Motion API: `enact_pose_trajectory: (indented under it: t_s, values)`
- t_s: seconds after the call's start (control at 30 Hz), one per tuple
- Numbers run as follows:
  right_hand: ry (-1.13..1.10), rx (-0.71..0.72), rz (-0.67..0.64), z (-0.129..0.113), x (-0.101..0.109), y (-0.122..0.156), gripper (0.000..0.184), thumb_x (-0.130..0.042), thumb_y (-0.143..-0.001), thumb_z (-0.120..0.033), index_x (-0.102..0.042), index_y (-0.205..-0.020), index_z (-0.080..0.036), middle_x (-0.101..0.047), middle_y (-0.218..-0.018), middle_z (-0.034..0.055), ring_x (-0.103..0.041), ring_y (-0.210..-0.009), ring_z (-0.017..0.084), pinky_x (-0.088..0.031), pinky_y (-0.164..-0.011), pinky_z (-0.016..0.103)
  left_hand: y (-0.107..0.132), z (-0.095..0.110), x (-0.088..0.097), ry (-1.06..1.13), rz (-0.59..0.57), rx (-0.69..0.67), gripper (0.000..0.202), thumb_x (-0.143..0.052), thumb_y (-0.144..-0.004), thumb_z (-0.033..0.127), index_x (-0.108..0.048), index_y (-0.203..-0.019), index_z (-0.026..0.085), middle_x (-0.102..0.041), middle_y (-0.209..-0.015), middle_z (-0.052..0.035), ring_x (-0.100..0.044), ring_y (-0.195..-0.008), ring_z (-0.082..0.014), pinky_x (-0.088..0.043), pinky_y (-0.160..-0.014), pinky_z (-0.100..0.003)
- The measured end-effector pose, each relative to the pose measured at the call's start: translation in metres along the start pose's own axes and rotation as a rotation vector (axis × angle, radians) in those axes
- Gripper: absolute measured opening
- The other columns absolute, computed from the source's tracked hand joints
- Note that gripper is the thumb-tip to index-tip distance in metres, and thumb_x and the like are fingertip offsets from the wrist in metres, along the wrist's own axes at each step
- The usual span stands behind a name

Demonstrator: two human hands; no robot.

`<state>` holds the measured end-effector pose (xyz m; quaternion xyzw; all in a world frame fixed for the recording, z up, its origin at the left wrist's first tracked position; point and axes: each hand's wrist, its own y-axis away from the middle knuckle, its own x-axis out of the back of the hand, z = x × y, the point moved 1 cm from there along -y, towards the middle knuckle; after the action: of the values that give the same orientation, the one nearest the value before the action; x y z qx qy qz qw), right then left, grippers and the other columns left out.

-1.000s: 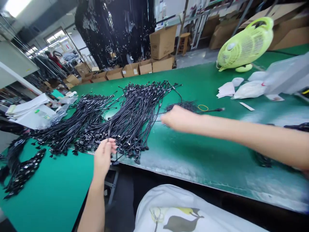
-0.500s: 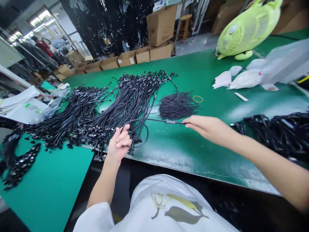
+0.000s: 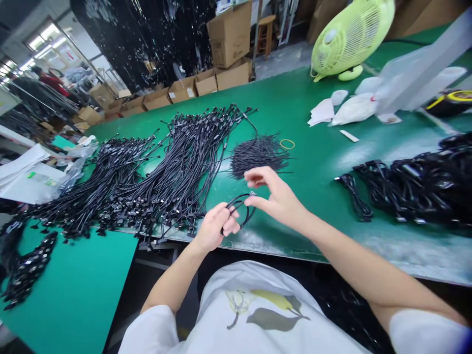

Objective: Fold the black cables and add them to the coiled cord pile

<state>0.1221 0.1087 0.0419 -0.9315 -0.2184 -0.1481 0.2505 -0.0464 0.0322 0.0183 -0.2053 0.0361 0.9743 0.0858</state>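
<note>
Table (image 3: 306,179): green, spans the view. Loose cables (image 3: 195,152): black, spread in rows on its left half, plugs toward the near edge. Bundles (image 3: 413,191): tied black cables, heaped at far right; one lies just beside the heap, on its left. Fan (image 3: 354,39): yellow-green, standing at the back right. Strips (image 3: 258,153): thin, dark, piled mid-table, right of the loose cables. Right hand (image 3: 278,199): thumb and fingers apart, thumb at the coil's plug end; contact cannot be told. Left hand (image 3: 217,226): fingers curled round the coil, gripping it. Coil (image 3: 239,198): one black cable in loops, held above the near table edge, between the hands. Band (image 3: 288,148): yellow ring, flat, just right of the strips.
</note>
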Motion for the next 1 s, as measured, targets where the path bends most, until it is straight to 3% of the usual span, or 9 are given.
enact_pose_trajectory:
  t_s: [0.1,0.23,0.37,0.43,0.5,0.63,0.73,0.83,1.0]
  values:
    - [-0.44,-0.277,0.033,0.016,-0.028,0.01,0.039,-0.058,-0.084,-0.058,-0.056,-0.087,-0.019,-0.049,-0.063,-0.0028,-0.05,-0.059,0.012,-0.042,-0.056,0.024,-0.007,-0.004,-0.003,0.218,0.143,0.007,0.031,-0.065,-0.085,0.045,-0.059,-0.082,0.014,-0.035,-0.052,0.0091,-0.031,-0.044,-0.0045,-0.038,-0.056,-0.023]
    - [-0.851,-0.585,0.172,0.026,-0.048,0.021,0.044,-0.058,-0.084,-0.058,-0.048,-0.072,-0.018,-0.022,-0.053,-0.0097,-0.016,-0.043,0.004,-0.014,-0.039,0.018,-0.007,-0.024,-0.01,0.242,0.224,0.109,0.044,-0.054,-0.089,0.053,-0.059,-0.073,0.013,-0.051,-0.065,-0.0006,-0.053,-0.065,-0.0111,-0.043,-0.066,-0.024]
    - [-1.166,-0.719,-0.059,0.029,-0.041,0.026,0.043,-0.072,-0.075,-0.053,-0.048,-0.072,-0.017,-0.023,-0.055,-0.01,-0.014,-0.045,0.003,-0.016,-0.038,0.016,-0.001,-0.025,-0.011,0.472,0.207,0.141,0.052,-0.041,-0.095,0.052,-0.046,-0.059,0.015,-0.035,-0.055,0.004,-0.041,-0.054,-0.009,-0.045,-0.066,-0.025]
    - [-1.288,-0.709,-0.122,0.026,-0.04,0.029,0.042,-0.074,-0.074,-0.05,-0.049,-0.073,-0.017,-0.03,-0.059,-0.0082,-0.024,-0.047,0.004,-0.03,-0.042,0.016,-0.001,-0.019,-0.009,0.629,0.233,0.17,0.047,-0.037,-0.098,0.047,-0.049,-0.066,0.015,-0.031,-0.057,0.0054,-0.035,-0.051,-0.0077,-0.044,-0.062,-0.023]
    - [-1.323,-0.66,-0.011,0.022,-0.045,0.032,0.04,-0.074,-0.075,-0.05,-0.05,-0.075,-0.017,-0.034,-0.062,-0.0069,-0.031,-0.05,0.004,-0.04,-0.049,0.017,-0.002,-0.015,-0.009,0.72,0.267,0.163,0.042,-0.036,-0.099,0.043,-0.053,-0.075,0.014,-0.032,-0.06,0.0052,-0.034,-0.052,-0.0073,-0.042,-0.06,-0.022]
    - [-1.28,-0.643,0.368,0.016,-0.065,0.031,0.043,-0.072,-0.075,-0.054,-0.049,-0.074,-0.017,-0.025,-0.056,-0.0095,-0.021,-0.043,0.003,-0.026,-0.038,0.014,-0.006,-0.023,-0.016,0.718,0.36,0.121,0.041,-0.036,-0.099,0.042,-0.056,-0.077,0.014,-0.036,-0.062,0.0033,-0.041,-0.056,-0.0087,-0.044,-0.06,-0.022]
    - [-1.255,-0.638,0.55,0.018,-0.073,0.027,0.041,-0.07,-0.077,-0.051,-0.048,-0.069,-0.018,-0.016,-0.051,-0.011,-0.013,-0.04,0.003,-0.019,-0.034,0.015,-0.006,-0.032,-0.021,0.641,0.399,0.106,0.044,-0.035,-0.099,0.042,-0.055,-0.072,0.014,-0.046,-0.067,-0.0007,-0.053,-0.069,-0.0127,-0.048,-0.072,-0.026]
    - [-1.275,-0.634,0.521,0.02,-0.071,0.024,0.04,-0.069,-0.077,-0.05,-0.047,-0.068,-0.018,-0.014,-0.05,-0.0112,-0.012,-0.04,0.004,-0.02,-0.034,0.015,-0.005,-0.034,-0.02,0.584,0.403,0.083,0.042,-0.036,-0.099,0.041,-0.052,-0.07,0.015,-0.045,-0.065,0.0002,-0.054,-0.069,-0.0131,-0.048,-0.076,-0.028]
    - [-1.261,-0.618,0.314,0.009,-0.061,0.026,0.044,-0.072,-0.075,-0.054,-0.047,-0.071,-0.018,-0.017,-0.053,-0.0111,-0.012,-0.041,0.002,-0.017,-0.033,0.014,-0.002,-0.033,-0.012,0.504,0.379,0.127,0.039,-0.044,-0.097,0.041,-0.049,-0.068,0.016,-0.032,-0.054,0.0062,-0.038,-0.051,-0.0086,-0.045,-0.065,-0.025]
